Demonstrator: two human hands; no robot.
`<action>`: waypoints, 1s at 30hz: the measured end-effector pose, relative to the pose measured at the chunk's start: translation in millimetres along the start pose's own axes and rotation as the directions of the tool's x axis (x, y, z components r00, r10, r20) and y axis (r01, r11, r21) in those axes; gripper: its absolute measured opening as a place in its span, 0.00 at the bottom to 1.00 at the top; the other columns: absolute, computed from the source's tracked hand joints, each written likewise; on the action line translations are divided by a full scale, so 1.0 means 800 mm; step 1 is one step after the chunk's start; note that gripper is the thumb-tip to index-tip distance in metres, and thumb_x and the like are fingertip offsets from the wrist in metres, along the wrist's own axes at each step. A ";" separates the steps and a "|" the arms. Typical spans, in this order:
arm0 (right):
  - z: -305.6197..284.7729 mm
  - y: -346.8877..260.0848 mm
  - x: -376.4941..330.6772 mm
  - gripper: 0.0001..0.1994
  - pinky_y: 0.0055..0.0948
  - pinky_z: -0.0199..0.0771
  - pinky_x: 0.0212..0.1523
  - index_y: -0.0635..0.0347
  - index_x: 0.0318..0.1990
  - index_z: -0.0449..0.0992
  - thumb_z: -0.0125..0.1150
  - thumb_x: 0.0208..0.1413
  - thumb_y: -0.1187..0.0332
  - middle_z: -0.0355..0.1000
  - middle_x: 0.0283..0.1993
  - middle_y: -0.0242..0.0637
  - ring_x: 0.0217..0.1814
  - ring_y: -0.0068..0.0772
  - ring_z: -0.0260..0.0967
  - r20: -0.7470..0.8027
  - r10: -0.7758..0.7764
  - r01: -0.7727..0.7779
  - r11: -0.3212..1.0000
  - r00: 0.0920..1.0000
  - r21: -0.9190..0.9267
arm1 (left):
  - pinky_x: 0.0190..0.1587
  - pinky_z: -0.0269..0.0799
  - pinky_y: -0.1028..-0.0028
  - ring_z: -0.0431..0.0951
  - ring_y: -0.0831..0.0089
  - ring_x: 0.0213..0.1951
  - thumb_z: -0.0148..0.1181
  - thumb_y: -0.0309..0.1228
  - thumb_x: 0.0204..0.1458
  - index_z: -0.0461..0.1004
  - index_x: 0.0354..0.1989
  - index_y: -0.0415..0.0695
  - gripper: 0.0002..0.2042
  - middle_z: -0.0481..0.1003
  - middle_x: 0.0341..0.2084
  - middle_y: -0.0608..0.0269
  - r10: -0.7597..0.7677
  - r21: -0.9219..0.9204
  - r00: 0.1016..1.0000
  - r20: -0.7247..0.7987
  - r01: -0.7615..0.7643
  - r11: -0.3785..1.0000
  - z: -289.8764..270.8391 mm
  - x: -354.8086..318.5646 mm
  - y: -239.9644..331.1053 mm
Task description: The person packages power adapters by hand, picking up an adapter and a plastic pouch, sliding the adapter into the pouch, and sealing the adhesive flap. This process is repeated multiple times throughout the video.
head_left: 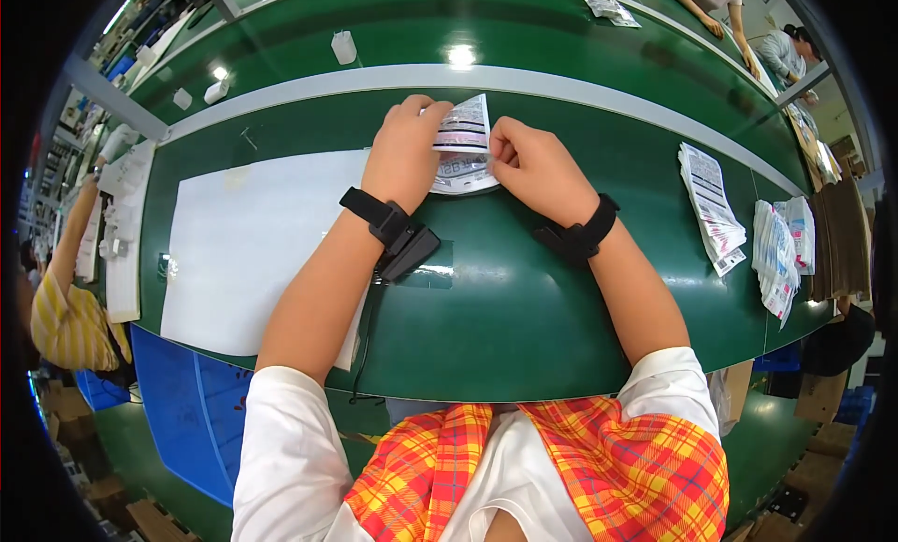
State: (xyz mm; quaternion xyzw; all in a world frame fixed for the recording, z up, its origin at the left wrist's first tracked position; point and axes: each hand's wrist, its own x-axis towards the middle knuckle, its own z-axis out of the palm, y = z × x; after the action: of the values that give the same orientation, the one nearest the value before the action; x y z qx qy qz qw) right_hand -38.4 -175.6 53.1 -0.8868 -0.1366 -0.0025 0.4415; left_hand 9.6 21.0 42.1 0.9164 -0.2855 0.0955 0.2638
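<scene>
A printed plastic pouch (464,129) with white, black and pink areas lies at the far middle of the green table, one part raised and folded over a lower, partly see-through part. At its left edge, my left hand (404,152) grips the pouch with curled fingers, the tips partly hidden behind it. My right hand (543,168) pinches the pouch's right edge between thumb and bent forefinger. A black strap with a box-shaped device (398,238) sits on my left wrist, and another black strap (589,231) circles my right one.
A large white sheet (253,252) covers the table's left part. To the right lie a fanned stack of printed pouches (713,201) and another pile (778,252). Beyond a pale rail (561,82), small white objects (343,47) stand on a green surface. Other people work at the far right and left.
</scene>
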 end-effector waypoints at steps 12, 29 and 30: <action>-0.030 -0.008 0.004 0.09 0.20 0.70 0.42 0.57 0.43 0.67 0.55 0.62 0.63 0.70 0.43 0.30 0.41 0.21 0.69 -0.078 -0.004 0.073 0.403 0.997 0.912 | 0.48 0.69 0.73 0.75 0.74 0.43 0.62 0.35 0.54 0.75 0.47 0.35 0.17 0.78 0.41 0.61 -0.149 -0.784 0.985 0.092 0.164 0.599 0.011 0.005 -0.009; -0.028 0.020 -0.012 0.19 0.16 0.62 0.24 0.64 0.41 0.76 0.55 0.64 0.54 0.72 0.28 0.29 0.22 0.14 0.62 -0.028 0.255 -0.176 0.737 0.966 0.653 | 0.44 0.69 0.76 0.74 0.77 0.40 0.55 0.37 0.62 0.77 0.46 0.37 0.15 0.78 0.36 0.62 -0.221 -0.933 0.972 0.083 0.153 0.325 0.031 0.005 0.015; -0.032 0.020 -0.012 0.19 0.16 0.62 0.24 0.64 0.41 0.76 0.55 0.64 0.54 0.72 0.28 0.29 0.22 0.14 0.62 -0.024 0.256 -0.180 0.740 0.966 0.648 | 0.44 0.70 0.76 0.75 0.76 0.40 0.55 0.35 0.62 0.78 0.46 0.38 0.13 0.79 0.35 0.61 -0.196 -0.920 0.980 0.046 0.118 0.375 0.032 0.004 0.015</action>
State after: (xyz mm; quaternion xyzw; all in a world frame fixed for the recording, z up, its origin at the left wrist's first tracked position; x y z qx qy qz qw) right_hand -40.5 -206.8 54.8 -0.6911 0.0005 0.0465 0.7212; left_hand 6.2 -2.5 26.6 0.6373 -0.1930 -0.0708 0.7427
